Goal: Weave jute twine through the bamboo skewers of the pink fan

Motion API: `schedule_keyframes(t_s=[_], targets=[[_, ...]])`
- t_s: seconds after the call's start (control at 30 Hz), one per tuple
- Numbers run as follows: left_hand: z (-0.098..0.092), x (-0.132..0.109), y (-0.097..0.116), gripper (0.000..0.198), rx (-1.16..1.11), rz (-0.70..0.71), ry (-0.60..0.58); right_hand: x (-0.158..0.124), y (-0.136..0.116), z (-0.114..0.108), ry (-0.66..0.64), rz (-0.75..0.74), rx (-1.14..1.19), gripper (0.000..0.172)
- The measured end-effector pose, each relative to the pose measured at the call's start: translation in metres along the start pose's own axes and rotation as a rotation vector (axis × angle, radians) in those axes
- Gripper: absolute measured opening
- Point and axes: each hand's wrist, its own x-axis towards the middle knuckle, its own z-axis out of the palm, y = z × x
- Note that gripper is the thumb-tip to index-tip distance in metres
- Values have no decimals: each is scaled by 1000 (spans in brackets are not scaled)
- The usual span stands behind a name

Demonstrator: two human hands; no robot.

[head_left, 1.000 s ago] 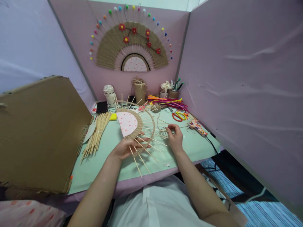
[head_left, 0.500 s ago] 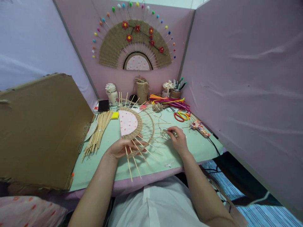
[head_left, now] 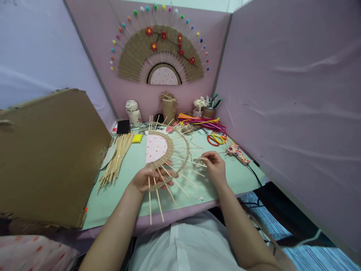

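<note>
My left hand [head_left: 145, 178] holds a half-round fan frame [head_left: 156, 148] from below, its fingers behind the thin sticks at the lower edge. The frame has a white centre with pink dots, a woven twine band around it and sticks fanning out to the right. A second, thinner ring of twine [head_left: 188, 148] crosses the sticks farther out. My right hand [head_left: 216, 165] is closed in a pinch at the stick ends on the right, on a small loose coil of twine [head_left: 199, 164]. Its fingertips partly hide the twine.
Bundled sticks [head_left: 120, 160] and a yellow block [head_left: 137, 138] lie left, beside a cardboard panel [head_left: 53, 158]. Scissors [head_left: 213, 140], a glue gun [head_left: 238, 153] and coloured pipe cleaners [head_left: 201, 121] lie right. A finished fan [head_left: 132, 56] hangs on the back wall.
The fan frame has shifted a little to the right and turned slightly in my left hand. My right hand has moved slightly right, still pinching the twine.
</note>
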Motion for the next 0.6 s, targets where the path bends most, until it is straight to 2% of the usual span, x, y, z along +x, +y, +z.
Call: schedule_keyframes(t_s=[0.07,0.13,0.23,0.3,0.37,0.5,0.6], targets=[[4,4,-3,51,-20,43,-4,-4,0,17,64,36,43,17],[8,8,-7,50,-31,48,-29,-6,-3,35,60,58,79,18],[12,9,-9,50,-23,26,-85,-7,-9,58,-80,161,186,20],[12,6,-9,50,-22,43,-94,-4,-12,64,-177,194,208,19],[9,0,-5,51,-36,94,-87,1,-13,60,-270,182,184,17],[3,-12,6,50,-66,271,-78,17,-4,39,-473,185,217,21],[4,-18,14,47,-59,335,-79,32,2,24,-411,239,353,20]])
